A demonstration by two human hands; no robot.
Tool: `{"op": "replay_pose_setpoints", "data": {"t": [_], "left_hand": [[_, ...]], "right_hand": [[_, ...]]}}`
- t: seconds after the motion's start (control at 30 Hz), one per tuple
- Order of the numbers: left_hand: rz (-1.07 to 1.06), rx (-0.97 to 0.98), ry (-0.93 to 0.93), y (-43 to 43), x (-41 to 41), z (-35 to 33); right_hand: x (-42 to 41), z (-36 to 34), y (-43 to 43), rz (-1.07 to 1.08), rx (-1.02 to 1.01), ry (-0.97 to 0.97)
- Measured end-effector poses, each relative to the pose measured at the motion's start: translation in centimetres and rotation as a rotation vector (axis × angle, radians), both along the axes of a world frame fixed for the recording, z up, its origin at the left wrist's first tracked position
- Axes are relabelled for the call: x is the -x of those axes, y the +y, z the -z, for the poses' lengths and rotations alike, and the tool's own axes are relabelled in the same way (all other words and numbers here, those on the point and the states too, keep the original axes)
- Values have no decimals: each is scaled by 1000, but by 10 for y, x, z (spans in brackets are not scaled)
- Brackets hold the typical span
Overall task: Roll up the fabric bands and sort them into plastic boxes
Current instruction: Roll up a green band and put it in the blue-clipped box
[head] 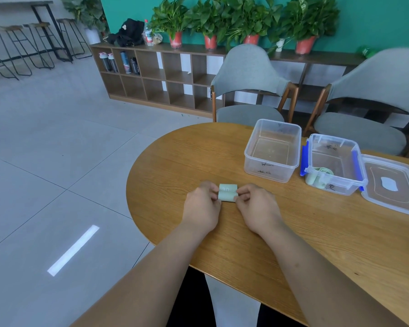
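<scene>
Oval wooden desk (187,156), near edge toward the person. Far right: open clear box (267,169); just beside it, blue-clipped box (335,186) holding a pale green band (316,174); loose lid (392,185) further right. Left hand (202,206) and right hand (257,206) close together on the desk, each pinching one end of a rolled pale green band (227,192) between them.

This looks like an office lounge or break area. A round wooden table (316,232) lies under the fingers (246,191), with two grey padded chairs (248,67) beyond them and a low cubby shelf (151,79) topped with potted plants (208,22) farther back against a teal wall (364,24). Far left of the fingers, bar stools (21,48) line a high counter (17,2).
</scene>
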State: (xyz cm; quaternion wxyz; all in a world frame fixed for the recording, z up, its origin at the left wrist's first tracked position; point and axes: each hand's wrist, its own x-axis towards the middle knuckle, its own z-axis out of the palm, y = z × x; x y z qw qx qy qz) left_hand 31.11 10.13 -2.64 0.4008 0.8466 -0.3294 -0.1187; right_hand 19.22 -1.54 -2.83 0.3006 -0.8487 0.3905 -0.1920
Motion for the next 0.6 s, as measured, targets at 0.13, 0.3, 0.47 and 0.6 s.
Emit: {"op": "replay_pose_setpoints", "data": {"t": [0.13, 0.3, 0.47, 0.6], "left_hand": [[33, -10, -36, -3, 0, -1], [85, -32, -118, -9, -9, -2], [135, -70, -150, -16, -23, -2], [126, -129, -219, -25, -28, -3]], "right_hand": [[-8, -5, -5, 16, 17, 22], [-14, -7, -13, 46, 36, 25], [-15, -6, -14, 12, 117, 91], [-15, -2, -13, -53, 211, 139]]}}
